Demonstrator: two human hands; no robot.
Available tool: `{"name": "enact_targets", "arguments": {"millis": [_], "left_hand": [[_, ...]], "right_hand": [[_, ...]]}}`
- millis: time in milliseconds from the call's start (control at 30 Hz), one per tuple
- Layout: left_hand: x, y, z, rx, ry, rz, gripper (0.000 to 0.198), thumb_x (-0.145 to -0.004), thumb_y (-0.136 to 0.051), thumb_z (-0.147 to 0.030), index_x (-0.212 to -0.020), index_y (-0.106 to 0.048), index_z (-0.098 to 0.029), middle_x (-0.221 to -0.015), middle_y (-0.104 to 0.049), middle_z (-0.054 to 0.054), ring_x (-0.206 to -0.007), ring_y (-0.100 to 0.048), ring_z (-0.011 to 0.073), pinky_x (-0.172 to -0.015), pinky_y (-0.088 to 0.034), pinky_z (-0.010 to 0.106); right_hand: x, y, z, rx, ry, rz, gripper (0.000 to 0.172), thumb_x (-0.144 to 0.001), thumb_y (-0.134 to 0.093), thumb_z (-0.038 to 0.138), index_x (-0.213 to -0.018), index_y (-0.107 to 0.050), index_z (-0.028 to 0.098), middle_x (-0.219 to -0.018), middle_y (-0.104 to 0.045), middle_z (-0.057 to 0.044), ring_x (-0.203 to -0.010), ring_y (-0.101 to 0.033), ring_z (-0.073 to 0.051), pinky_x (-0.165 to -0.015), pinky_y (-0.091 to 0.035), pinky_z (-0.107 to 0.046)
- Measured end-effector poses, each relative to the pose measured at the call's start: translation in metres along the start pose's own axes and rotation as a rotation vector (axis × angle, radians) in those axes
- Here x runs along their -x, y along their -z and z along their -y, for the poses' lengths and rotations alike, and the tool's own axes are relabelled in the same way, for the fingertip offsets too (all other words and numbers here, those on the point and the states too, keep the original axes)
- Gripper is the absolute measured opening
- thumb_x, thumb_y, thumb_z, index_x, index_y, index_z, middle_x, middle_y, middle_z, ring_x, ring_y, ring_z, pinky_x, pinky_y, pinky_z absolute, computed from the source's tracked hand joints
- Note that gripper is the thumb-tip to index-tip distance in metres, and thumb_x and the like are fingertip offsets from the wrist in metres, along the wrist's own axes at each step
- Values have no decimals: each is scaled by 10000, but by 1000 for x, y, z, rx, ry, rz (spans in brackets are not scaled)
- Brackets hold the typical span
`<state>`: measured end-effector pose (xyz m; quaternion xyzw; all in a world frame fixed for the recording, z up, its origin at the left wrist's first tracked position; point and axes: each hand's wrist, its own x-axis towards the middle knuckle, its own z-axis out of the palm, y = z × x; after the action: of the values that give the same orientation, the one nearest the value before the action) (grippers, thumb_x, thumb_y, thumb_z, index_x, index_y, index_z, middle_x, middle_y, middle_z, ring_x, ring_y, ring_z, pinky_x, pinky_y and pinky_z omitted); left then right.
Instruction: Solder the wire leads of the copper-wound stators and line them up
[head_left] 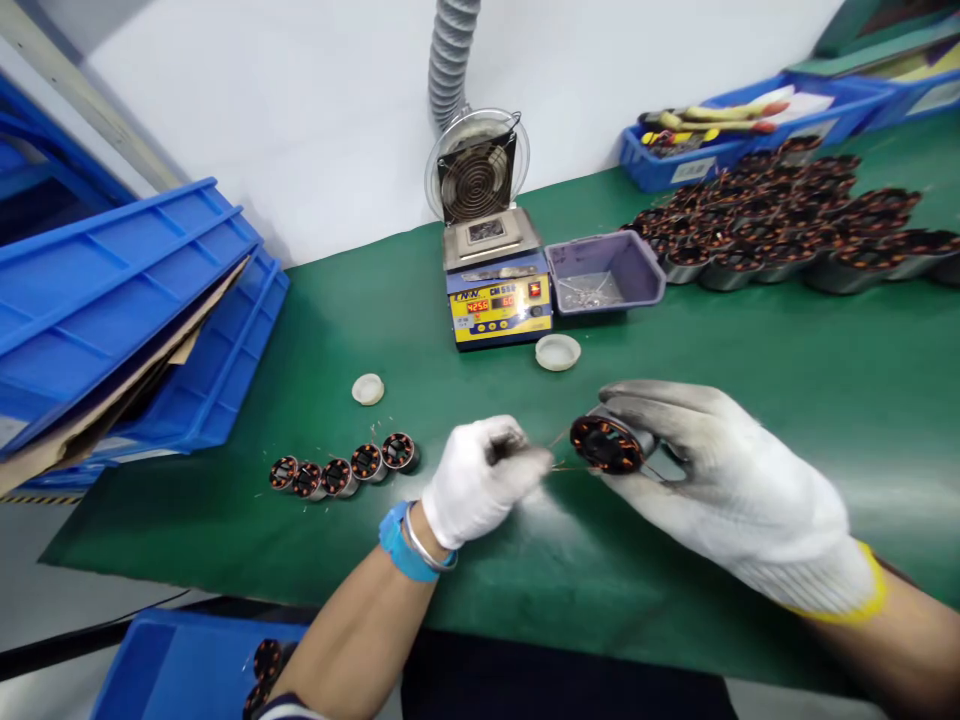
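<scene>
Gripped by my gloved right hand (pixel 720 480) is a motor stator (pixel 609 444), a short metal cylinder with copper windings. Its open face is turned toward my left. Thin copper wires (pixel 564 466) stick out of it toward my gloved left hand (pixel 487 475), whose thumb and fingers are pinched at the wire ends. The fingertips there are slightly blurred. Left of that hand stands a slanted row of several stators (pixel 337 478) on the green table, with short wire bits around them.
A yellow-fronted solder pot (pixel 499 305) stands at the back, below a grey extraction hose (pixel 452 60). Beside it sit a purple bin (pixel 641 270) and a small white dish (pixel 557 352). Many stators (pixel 780 225) crowd the right. Blue crates (pixel 135 310) lean at left; a white cap (pixel 367 389) lies nearer.
</scene>
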<state>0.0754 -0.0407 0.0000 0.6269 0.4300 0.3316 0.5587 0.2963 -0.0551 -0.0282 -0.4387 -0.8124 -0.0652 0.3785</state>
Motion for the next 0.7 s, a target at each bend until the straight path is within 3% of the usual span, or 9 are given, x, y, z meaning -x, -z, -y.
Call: {"name": "enact_targets", "arguments": {"millis": [133,233,333,433,533,700], "left_hand": [[0,-18,5,97,45,-14,286,-789,-672,-407,-661,-524,-198,-594,-489,-50,-560,-393,93,-567,-362,254],[-2,-22,11,224,-1,-242,304,-794,-662,-443,-677,-499,-214,-565,-477,-64,-501,-377,84,-514,-347,241],[-8,-21,24,245,-66,-446,303,-835,-630,-460,-697,-514,-216,-583,-508,-53,-506,-415,93,-508,-355,239],[-20,-23,40,104,-90,-380,234,-827,-654,-388,-708,-569,-206,-612,-555,-40,-574,-490,112,-601,-420,254],[-29,-26,50,-23,-64,-288,175,-829,-672,-322,-719,-606,-203,-664,-622,-21,-652,-565,136,-679,-458,271],[-32,-25,54,-100,-30,-229,155,-867,-680,-305,-755,-637,-206,-749,-703,3,-737,-648,162,-749,-514,276]], "right_hand": [[4,-3,2,-19,-69,-12,162,-914,-585,358,-1007,-635,236,-1073,-723,-81,-934,-724,-200,-810,-635,-332],[0,0,-1,-10,-187,-13,215,-839,-632,404,-974,-648,237,-1052,-724,-78,-967,-716,-219,-866,-624,-343],[-18,0,-14,99,-519,80,420,-732,-677,424,-1111,-663,243,-1169,-706,-74,-1034,-704,-260,-916,-602,-385],[-48,-8,-37,311,-828,334,614,-747,-671,496,-1324,-589,301,-1290,-673,-65,-1090,-692,-325,-888,-582,-443],[-73,-19,-60,453,-805,549,618,-848,-596,519,-1414,-500,288,-1321,-647,-95,-1113,-680,-356,-873,-561,-459],[-86,-29,-79,483,-594,719,488,-874,-609,434,-1306,-544,217,-1289,-630,-133,-1082,-671,-349,-859,-535,-451]]}}
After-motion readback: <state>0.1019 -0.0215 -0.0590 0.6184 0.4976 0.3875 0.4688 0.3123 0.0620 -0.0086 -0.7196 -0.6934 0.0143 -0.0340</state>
